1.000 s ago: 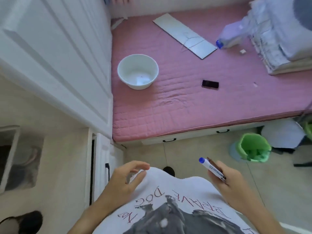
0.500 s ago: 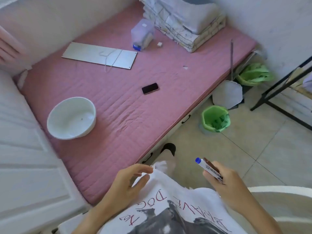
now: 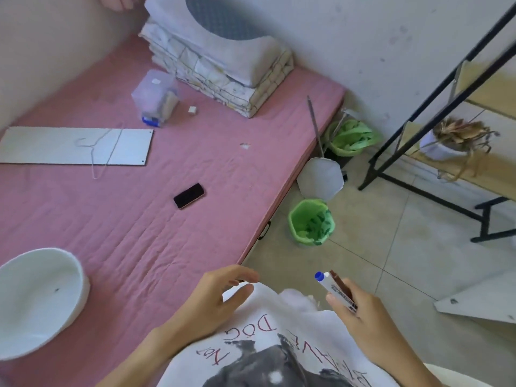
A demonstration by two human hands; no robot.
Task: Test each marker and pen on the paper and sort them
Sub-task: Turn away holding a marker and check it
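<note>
white t-shirt (image 3: 282, 339), red lettering, grey print

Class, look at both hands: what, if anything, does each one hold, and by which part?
The right hand grips a white blue-capped marker and a brown pen by their lower barrels. The left hand holds nothing.

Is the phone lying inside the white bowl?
No, the phone lies on the pink mattress, well apart from the bowl.

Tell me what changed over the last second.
Only the view swung right, off the white cabinet toward the shelf rack. The right hand still grips the blue-capped marker and a brown one behind it; the left hand stays open, holding nothing. Phone, bowl unmoved.
</note>
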